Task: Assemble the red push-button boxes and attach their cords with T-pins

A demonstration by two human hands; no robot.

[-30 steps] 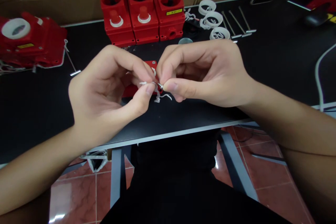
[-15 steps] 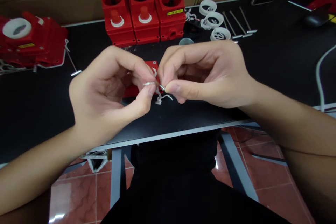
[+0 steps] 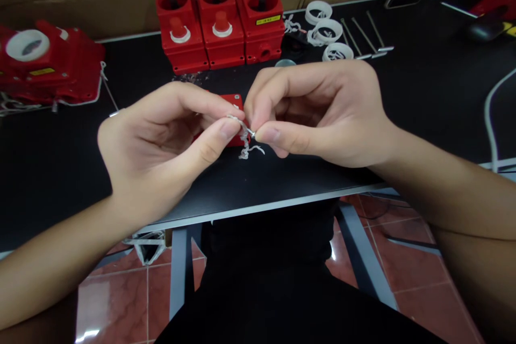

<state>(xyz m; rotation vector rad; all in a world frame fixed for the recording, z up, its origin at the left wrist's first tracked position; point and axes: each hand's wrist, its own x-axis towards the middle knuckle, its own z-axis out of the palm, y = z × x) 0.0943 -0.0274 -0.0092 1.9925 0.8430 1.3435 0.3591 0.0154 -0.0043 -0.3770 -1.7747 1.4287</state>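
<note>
A black table (image 3: 245, 183) is spread beneath the grip (image 3: 250, 131), with a small red box (image 3: 233, 101) placed behind it, partly hidden. Farther beyond, three red boxes (image 3: 222, 52) are lined up side by side. Beyond the grip to the right, white rings (image 3: 327, 22) and metal rods (image 3: 364, 36) are laid. Well left, a larger red box (image 3: 83, 67) and another rod (image 3: 109, 88) are set.

Left hand (image 3: 157, 140) dropped at the knuckles, index straightened, thumb slid up; white strand (image 3: 241, 121) end, earlier poking left past thumb, sat along thumb tip; metal piece (image 3: 252, 133) shifted slightly right; hand covered part of T-tool's (image 3: 109, 91) crossbar, bared more debris (image 3: 190, 79)
</note>
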